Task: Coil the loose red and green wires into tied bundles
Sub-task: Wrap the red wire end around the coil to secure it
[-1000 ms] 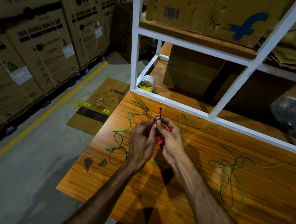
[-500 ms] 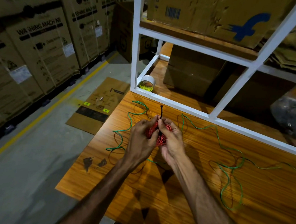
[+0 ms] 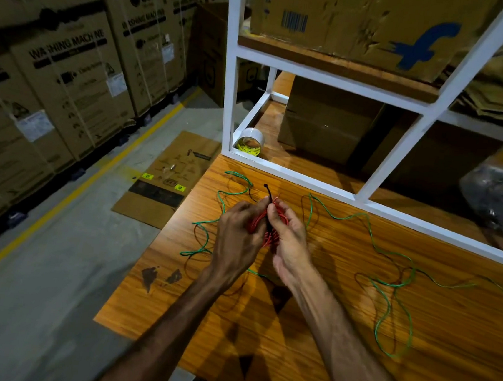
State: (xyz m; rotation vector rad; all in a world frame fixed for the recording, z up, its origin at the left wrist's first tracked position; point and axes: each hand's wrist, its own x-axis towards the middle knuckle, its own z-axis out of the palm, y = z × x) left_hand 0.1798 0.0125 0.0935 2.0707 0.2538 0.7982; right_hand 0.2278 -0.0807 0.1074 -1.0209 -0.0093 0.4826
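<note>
A coiled red wire bundle (image 3: 267, 224) is held between both hands above the wooden table (image 3: 340, 306). My left hand (image 3: 236, 241) grips its left side. My right hand (image 3: 290, 238) cups the right side, its fingertips pinching a black tie (image 3: 269, 196) that sticks up from the coil. Much of the red coil is hidden by my fingers. A loose green wire (image 3: 388, 283) sprawls over the table, looping left of my hands and trailing far to the right.
A white metal shelf frame (image 3: 306, 180) borders the table's far edge, holding cardboard boxes, a tape roll (image 3: 250, 142) and a dark plastic bag (image 3: 501, 196). Stacked washing machine cartons (image 3: 65, 74) line the aisle on the left. Flattened cardboard (image 3: 168, 182) lies on the floor.
The red coil has turned more upright between my hands and shows more. My left fingers have shifted up towards the black tie. The green wire has not moved.
</note>
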